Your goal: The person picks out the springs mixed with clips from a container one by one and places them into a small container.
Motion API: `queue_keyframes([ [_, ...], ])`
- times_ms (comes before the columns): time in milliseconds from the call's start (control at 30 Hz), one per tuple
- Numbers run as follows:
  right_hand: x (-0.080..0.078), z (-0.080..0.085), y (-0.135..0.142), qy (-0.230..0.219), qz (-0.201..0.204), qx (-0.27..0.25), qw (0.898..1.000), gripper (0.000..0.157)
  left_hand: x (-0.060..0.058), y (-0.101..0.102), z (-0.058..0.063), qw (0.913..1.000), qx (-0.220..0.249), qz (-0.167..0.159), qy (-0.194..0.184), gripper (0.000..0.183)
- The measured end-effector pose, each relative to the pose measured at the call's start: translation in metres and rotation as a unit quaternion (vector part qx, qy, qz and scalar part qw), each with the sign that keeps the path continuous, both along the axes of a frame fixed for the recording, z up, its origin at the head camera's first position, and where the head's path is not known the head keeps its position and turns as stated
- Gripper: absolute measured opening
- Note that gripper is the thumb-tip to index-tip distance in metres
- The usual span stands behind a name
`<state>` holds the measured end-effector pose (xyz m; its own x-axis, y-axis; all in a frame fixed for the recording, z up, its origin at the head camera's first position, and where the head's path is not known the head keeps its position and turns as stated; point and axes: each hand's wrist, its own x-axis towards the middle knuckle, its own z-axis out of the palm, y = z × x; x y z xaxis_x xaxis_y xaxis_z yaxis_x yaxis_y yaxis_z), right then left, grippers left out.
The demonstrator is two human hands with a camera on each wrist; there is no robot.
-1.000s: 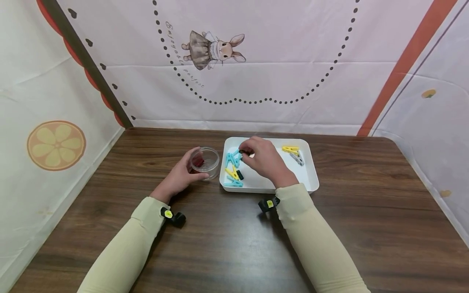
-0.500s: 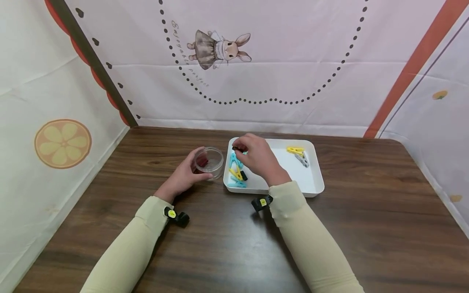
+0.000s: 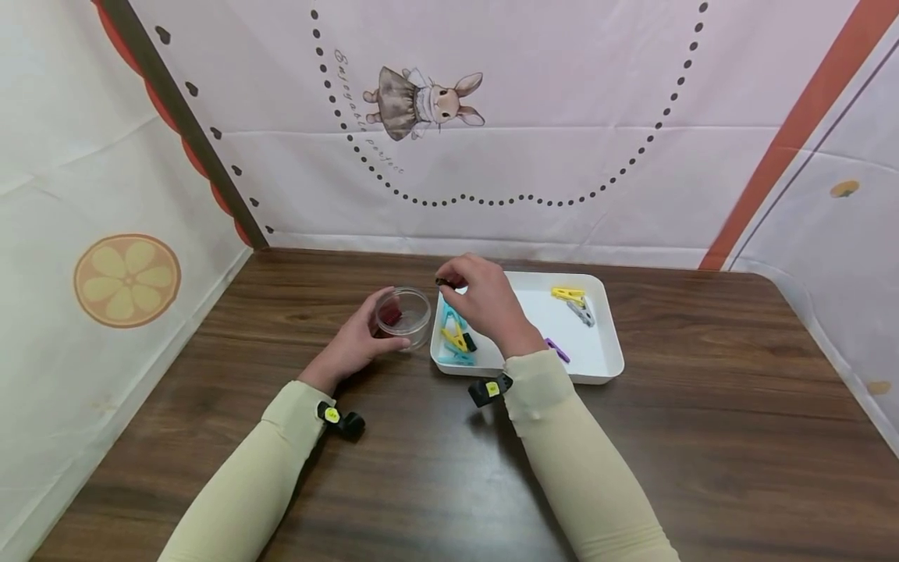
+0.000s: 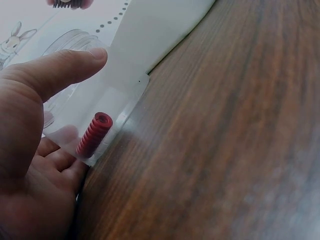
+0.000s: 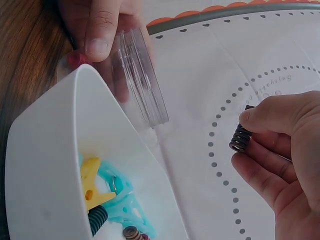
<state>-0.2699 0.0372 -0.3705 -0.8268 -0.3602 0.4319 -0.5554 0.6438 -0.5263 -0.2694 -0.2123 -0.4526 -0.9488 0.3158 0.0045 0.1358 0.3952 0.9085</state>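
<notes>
My left hand (image 3: 353, 342) curls round a clear round jar (image 3: 416, 316) on the table, left of the white tray (image 3: 604, 343). Inside the jar lies a red coil spring (image 4: 95, 135). My right hand (image 3: 486, 303) pinches a dark coil spring (image 5: 242, 136) between thumb and fingers, raised over the tray's far left corner. In the tray, below that hand, are teal clothespins (image 5: 125, 205), a yellow clothespin (image 5: 91, 182), a dark green-black spring (image 5: 98, 218) and a brownish spring (image 5: 131, 232).
On the tray's right side are a yellow clothespin (image 3: 567, 293), a grey clothespin (image 3: 581, 312) and a slim purple piece (image 3: 558, 350). The brown wooden table (image 3: 716, 390) extends to the right. Printed cloth (image 3: 562, 94) hangs behind it.
My right hand has moved left and up with the dark spring, from low in the tray towards the jar. The purple piece has come into view. The left hand keeps its grip on the jar.
</notes>
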Motion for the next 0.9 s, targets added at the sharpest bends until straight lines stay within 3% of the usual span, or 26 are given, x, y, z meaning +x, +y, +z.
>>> queue_keyframes([
  [233,0.0,-0.003,-0.002,0.001,0.004,-0.023,1.0,0.011,0.001,0.001,0.004,1.0,-0.005,0.001,-0.005,0.094],
  [433,0.002,-0.006,-0.007,0.005,0.016,-0.026,1.0,0.012,0.009,0.007,0.016,0.9998,0.008,-0.009,-0.016,0.093],
  [667,0.004,-0.01,-0.015,0.021,0.035,-0.01,0.999,0.013,0.002,0.001,0.002,1.0,0.003,-0.005,-0.003,0.095],
  [900,0.004,-0.015,-0.02,0.025,0.037,-0.008,0.999,0.013,0.002,0.0,0.002,1.0,-0.003,-0.004,-0.002,0.094],
])
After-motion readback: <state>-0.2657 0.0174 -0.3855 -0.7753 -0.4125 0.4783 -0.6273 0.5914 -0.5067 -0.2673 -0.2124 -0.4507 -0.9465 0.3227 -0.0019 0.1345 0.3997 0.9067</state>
